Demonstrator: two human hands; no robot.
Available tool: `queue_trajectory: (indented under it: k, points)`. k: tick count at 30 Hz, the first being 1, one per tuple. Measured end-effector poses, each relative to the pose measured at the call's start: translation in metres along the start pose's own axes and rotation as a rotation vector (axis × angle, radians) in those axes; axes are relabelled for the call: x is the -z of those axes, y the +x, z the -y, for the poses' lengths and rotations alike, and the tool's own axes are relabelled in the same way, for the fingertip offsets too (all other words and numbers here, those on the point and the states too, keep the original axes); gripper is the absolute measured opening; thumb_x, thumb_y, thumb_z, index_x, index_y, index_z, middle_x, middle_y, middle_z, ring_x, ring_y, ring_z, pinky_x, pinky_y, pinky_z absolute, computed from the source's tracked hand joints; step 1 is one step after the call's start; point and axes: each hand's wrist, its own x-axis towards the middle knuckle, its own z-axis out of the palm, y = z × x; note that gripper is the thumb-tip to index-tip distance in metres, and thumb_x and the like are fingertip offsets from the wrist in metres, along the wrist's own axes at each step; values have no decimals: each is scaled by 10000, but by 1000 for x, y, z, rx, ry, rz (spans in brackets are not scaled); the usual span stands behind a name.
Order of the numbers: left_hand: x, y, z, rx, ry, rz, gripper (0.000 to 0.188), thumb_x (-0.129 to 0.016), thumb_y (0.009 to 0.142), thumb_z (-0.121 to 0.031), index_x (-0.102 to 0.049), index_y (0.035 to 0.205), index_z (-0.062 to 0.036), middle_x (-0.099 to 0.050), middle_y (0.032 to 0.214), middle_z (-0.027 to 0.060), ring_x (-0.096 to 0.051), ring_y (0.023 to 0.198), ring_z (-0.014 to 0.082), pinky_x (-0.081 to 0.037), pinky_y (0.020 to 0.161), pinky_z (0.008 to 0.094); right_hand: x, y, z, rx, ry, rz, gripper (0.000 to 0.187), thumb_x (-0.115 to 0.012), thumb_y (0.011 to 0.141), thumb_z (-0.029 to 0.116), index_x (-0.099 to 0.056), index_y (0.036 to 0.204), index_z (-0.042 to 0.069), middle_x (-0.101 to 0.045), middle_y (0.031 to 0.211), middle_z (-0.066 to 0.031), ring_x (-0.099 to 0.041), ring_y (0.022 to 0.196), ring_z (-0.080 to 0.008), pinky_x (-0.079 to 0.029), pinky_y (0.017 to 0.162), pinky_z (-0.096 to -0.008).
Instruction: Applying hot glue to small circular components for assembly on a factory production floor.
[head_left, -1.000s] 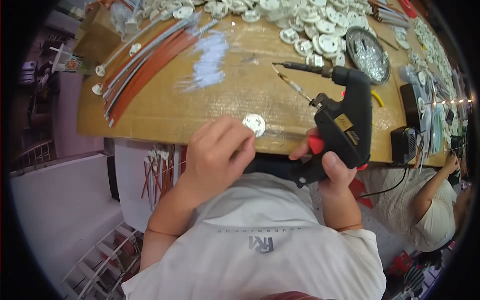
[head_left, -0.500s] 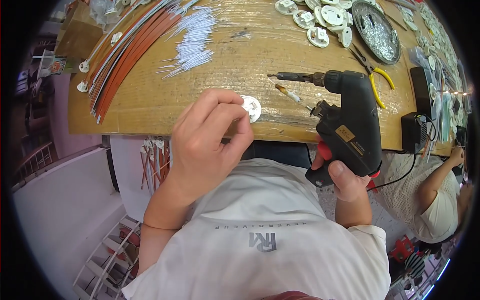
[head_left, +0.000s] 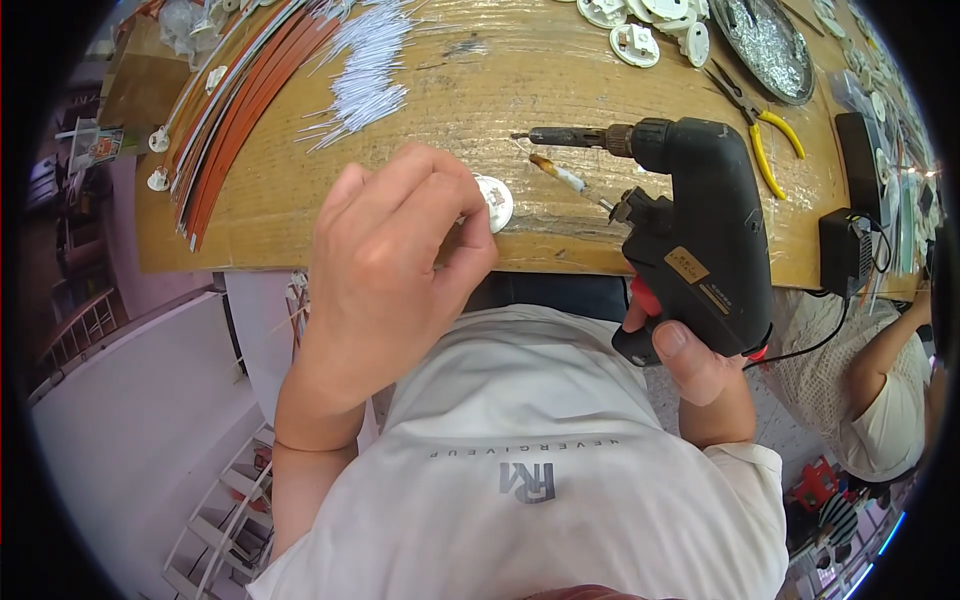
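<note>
My left hand [head_left: 400, 255] is closed in a pinch at the left edge of a small white round disc [head_left: 497, 204] near the table's front edge. The fingers cover part of the disc, and whatever lies between the fingertips is hidden. My right hand [head_left: 690, 360] grips the handle of a black soldering gun [head_left: 705, 225] with a red trigger. Its dark tip points left, beyond the disc and apart from it. Under the barrel runs a feed tube [head_left: 562, 174] with a browned end, close to the tip.
Orange and grey strips [head_left: 240, 120] and a bundle of thin white wires [head_left: 370, 80] lie on the left of the wooden table [head_left: 470, 110]. Back right are white round parts [head_left: 635, 45], a dark dish [head_left: 765, 50] and yellow-handled pliers [head_left: 765, 135]. Another person [head_left: 860, 380] sits at right.
The view has shifted slightly. My left hand appears a little larger and farther left, still pinched beside the disc. The soldering gun stays in my right hand, its tip slightly farther left and up in view.
</note>
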Motion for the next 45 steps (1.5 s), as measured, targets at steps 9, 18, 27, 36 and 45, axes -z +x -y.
queue_trajectory:
  k: [9, 18, 27, 36, 45]
  points:
    - [6, 10, 5, -77, 58, 96, 176, -731, 729, 53, -618, 806, -59, -657, 844, 17, -492, 550, 136, -369, 639, 298, -1, -5, 1, -154, 3, -51, 553, -757, 737, 237, -578, 1168, -59, -667, 938, -143, -651, 721, -208, -545, 635, -307]
    - [9, 11, 2, -73, 93, 134, 187, -729, 719, 51, -611, 812, -60, -644, 839, 9, -489, 551, 144, -356, 658, 307, -2, -1, 2, -11, -14, -11, 272, -683, 755, 81, -660, 982, -68, -681, 789, -99, -639, 651, -192, -509, 607, -287]
    - [10, 12, 1, -85, 103, 149, 191, -727, 720, 45, -600, 811, -65, -624, 846, 5, -498, 583, 147, -361, 679, 312, -3, 0, 0, 10, -11, -19, 285, -684, 781, 80, -655, 1016, -78, -685, 804, -102, -642, 658, -185, -512, 612, -281]
    - [8, 10, 1, -82, 92, 133, 176, -727, 730, 38, -606, 810, -62, -633, 854, 9, -513, 589, 150, -361, 686, 314, -4, 1, -2, 39, 25, -31, 299, -692, 751, 67, -661, 1007, -84, -681, 787, -106, -640, 637, -183, -508, 598, -275]
    - [3, 2, 5, -80, 62, 80, 165, -740, 741, 40, -635, 820, -59, -660, 856, 17, -526, 570, 154, -364, 675, 296, -3, -15, 21, -224, 125, -133, 633, -738, 768, 188, -538, 1296, -97, -684, 1017, -212, -669, 706, -208, -550, 571, -291]
